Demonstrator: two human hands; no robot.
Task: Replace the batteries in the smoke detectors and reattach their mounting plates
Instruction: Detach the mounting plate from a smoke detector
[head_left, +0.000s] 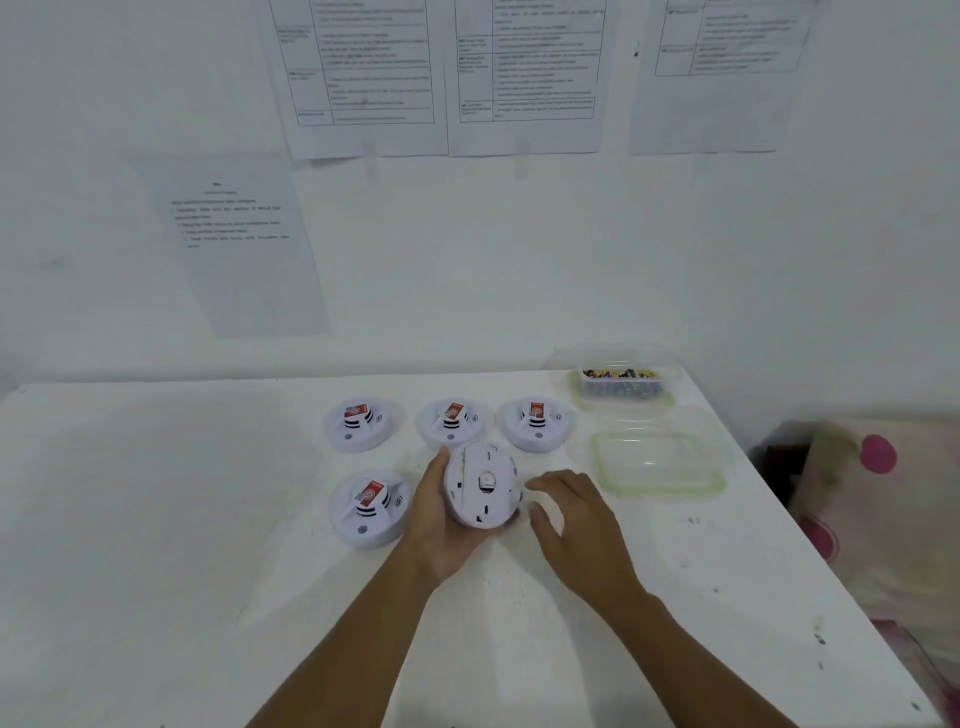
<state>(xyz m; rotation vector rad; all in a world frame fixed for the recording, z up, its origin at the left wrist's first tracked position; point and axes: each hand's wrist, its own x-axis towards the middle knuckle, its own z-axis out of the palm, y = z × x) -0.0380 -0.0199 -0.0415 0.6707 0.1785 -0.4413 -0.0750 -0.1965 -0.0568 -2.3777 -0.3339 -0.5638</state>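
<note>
My left hand (441, 519) grips a round white smoke detector (482, 483), tilted up on its edge with its back and mounting plate facing me. My right hand (576, 514) hovers just to its right, fingers spread, not touching it. Three more white smoke detectors with red labels stand in a row behind: one on the left (362, 423), one in the middle (452, 421), one on the right (536, 422). Another smoke detector (370, 506) lies left of my left hand.
A clear plastic box of batteries (621, 384) stands at the table's far right corner. Its green-rimmed lid (657, 462) lies in front of it. The white table (156, 519) meets a wall with taped paper sheets. A pink-spotted cushion (883, 499) lies beyond the right edge.
</note>
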